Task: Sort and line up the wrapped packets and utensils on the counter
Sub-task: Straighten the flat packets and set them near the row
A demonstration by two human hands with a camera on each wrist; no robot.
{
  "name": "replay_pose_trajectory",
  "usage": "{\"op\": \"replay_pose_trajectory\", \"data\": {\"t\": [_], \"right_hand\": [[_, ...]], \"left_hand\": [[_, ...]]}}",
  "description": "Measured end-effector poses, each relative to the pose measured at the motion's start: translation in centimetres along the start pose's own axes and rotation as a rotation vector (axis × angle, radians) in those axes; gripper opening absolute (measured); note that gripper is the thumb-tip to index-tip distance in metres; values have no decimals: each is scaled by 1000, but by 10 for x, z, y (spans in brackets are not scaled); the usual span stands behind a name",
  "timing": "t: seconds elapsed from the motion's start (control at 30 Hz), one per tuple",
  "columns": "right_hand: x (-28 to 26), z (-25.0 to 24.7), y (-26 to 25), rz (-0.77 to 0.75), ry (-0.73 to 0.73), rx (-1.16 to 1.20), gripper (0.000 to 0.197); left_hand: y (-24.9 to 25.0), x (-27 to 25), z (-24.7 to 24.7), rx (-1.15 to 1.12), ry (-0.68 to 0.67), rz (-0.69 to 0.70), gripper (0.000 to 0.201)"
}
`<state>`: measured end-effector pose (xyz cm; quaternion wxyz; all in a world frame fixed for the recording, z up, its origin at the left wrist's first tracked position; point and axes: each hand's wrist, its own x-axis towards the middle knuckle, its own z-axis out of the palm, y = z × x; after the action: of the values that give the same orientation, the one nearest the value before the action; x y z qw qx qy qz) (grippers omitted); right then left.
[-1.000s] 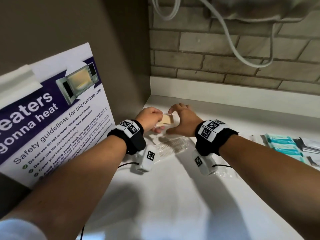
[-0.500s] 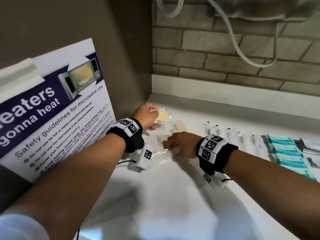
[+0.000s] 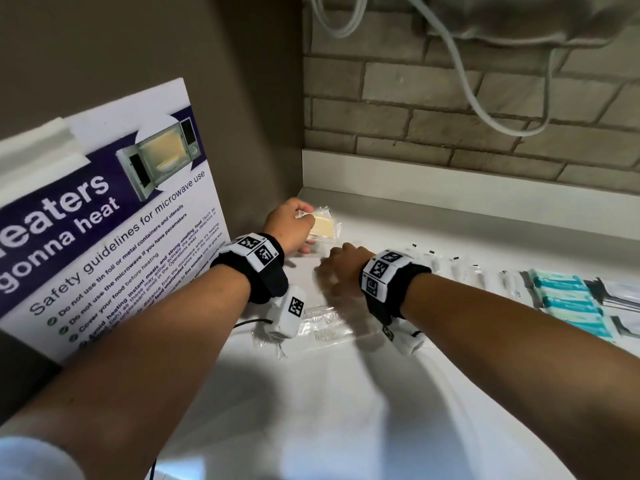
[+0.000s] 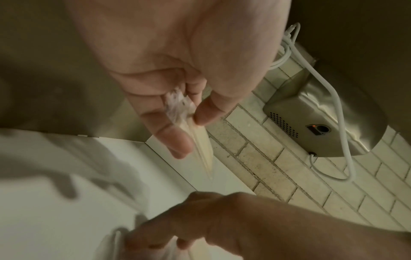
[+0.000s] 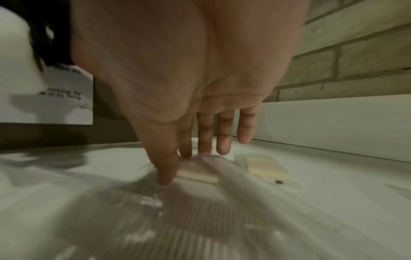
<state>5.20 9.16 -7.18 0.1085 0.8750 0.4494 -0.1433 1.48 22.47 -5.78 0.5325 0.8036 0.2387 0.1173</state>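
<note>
My left hand (image 3: 304, 221) is up near the back corner of the white counter (image 3: 346, 410) and pinches a clear-wrapped beige packet (image 3: 323, 229) between thumb and fingers (image 4: 177, 140); the left wrist view shows this packet (image 4: 201, 146) edge-on. My right hand (image 3: 329, 275), blurred, is down on the counter to the right. Its thumb and forefinger (image 5: 165, 174) close on a second beige packet (image 5: 198, 173). A third beige packet (image 5: 268, 167) lies flat just right of it. Clear-wrapped combs (image 3: 329, 325) lie under my wrists.
A row of several clear-wrapped utensils (image 3: 460, 271) runs along the counter to the right, then teal packets (image 3: 562, 296) and dark wrapped items (image 3: 623, 294). A microwave safety poster (image 3: 104, 230) leans at the left. Brick wall and a steel dispenser (image 4: 322, 123) with white cable lie behind.
Both hands held one packet a second ago. My right hand let go and dropped to a packet on the counter; my left hand carried its packet back toward the corner.
</note>
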Motion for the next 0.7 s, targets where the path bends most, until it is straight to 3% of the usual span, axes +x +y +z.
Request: {"op": "replay_pose_trajectory", "data": {"t": [0.17, 0.4, 0.5, 0.57, 0.7], "right_hand": [[23, -1, -1, 40, 41, 42, 44], [32, -13, 20, 180, 210, 625, 53], [38, -23, 37, 321, 288, 717, 59], [40, -24, 47, 429, 243, 672, 62], [41, -11, 56, 514, 154, 647, 48]], "left_hand": [[6, 6, 3, 3, 67, 16, 24], [22, 16, 3, -61, 120, 93, 25], [33, 21, 1, -65, 137, 119, 27], [36, 21, 2, -61, 115, 127, 27], [28, 20, 9, -34, 36, 122, 27]]}}
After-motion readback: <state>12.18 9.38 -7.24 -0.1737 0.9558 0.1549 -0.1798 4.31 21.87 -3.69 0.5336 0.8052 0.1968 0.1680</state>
